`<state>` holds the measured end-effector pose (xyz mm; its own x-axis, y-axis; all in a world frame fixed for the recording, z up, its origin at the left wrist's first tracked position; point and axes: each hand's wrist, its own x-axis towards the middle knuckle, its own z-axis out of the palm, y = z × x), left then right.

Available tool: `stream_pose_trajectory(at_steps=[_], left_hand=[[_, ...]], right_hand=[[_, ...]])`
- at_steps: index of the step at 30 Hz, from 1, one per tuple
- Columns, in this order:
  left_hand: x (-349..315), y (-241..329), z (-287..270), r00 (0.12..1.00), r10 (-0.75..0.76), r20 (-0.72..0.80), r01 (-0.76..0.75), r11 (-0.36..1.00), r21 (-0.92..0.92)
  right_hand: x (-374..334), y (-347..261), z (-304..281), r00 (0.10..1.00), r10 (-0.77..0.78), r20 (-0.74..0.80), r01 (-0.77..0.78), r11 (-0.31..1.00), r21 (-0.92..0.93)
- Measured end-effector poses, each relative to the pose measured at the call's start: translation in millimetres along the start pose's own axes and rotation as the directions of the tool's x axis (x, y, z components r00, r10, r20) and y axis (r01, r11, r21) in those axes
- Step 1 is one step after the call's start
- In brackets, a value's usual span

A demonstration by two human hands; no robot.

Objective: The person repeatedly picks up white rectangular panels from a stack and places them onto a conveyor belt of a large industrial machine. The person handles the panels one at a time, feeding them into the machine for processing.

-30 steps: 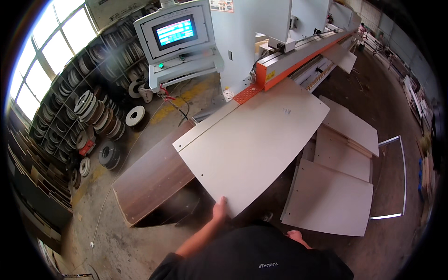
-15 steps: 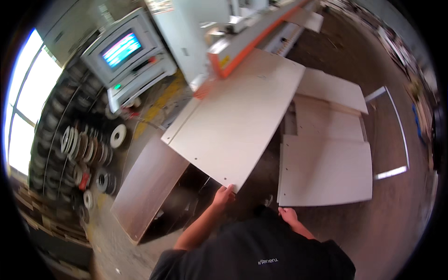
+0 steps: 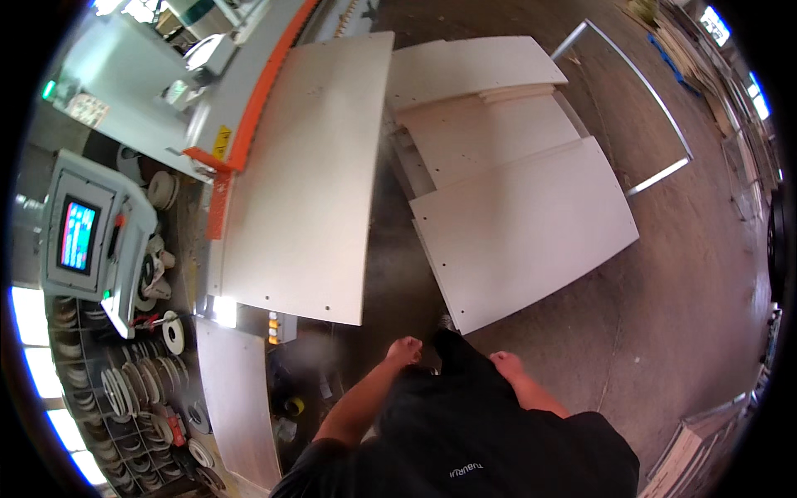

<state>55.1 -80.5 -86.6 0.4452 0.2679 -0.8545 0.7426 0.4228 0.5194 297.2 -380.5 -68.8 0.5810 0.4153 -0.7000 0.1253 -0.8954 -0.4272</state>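
Observation:
My left hand [image 3: 404, 351] hangs in a loose fist, apart from any panel, with nothing visible in it. To its upper left, a large pale panel [image 3: 303, 183] with small dark holes near its front edge lies along the machine's orange-edged beam. My right hand [image 3: 507, 363] is also curled, just below the near corner of another pale panel [image 3: 523, 228], and I see nothing in its fingers. That panel is topmost at the near end of a pile, where further pale panels [image 3: 494, 129] lie beyond it.
The machine [image 3: 257, 91] has an orange guard, and its control console [image 3: 79, 224] with a lit screen stands at left. Below that is a rack of edge-banding rolls [image 3: 124, 390]. A panel [image 3: 237, 398] stands lower left. A metal frame [image 3: 647, 91] rests on the floor at right.
My view has turned to the right. My left hand has let go of the panel corner at the machine, and my right hand has come off the edge of the piled panels.

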Motion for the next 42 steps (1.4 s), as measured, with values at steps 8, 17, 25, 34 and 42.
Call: stream_pose_trajectory(at_steps=[8,17,25,34,42], left_hand=[[165.9,43.7,28.1,0.999,0.039,0.032,-0.042,0.995,0.092],[294.4,51.6,99.6,0.955,0.067,-0.290,-0.143,0.958,-0.249],[243.8,63.8,61.6,0.997,0.074,-0.001,-0.067,0.898,-0.435],[154.6,52.3,-17.5,1.000,0.007,-0.001,-0.007,0.930,-0.367],[44.0,24.4,-82.5,0.993,0.035,-0.113,-0.076,0.922,-0.380]], right_hand=[[-67.7,65.0,22.0,0.936,0.349,0.051,-0.350,0.902,0.252],[-130.0,122.5,48.1,0.972,0.234,0.013,-0.235,0.967,0.098],[-151.9,98.8,68.9,0.895,0.446,0.005,-0.424,0.846,0.322],[-111.4,95.3,70.7,0.920,0.389,0.048,-0.390,0.892,0.229],[-22.1,51.4,21.8,0.935,0.355,0.014,-0.262,0.661,0.703]])
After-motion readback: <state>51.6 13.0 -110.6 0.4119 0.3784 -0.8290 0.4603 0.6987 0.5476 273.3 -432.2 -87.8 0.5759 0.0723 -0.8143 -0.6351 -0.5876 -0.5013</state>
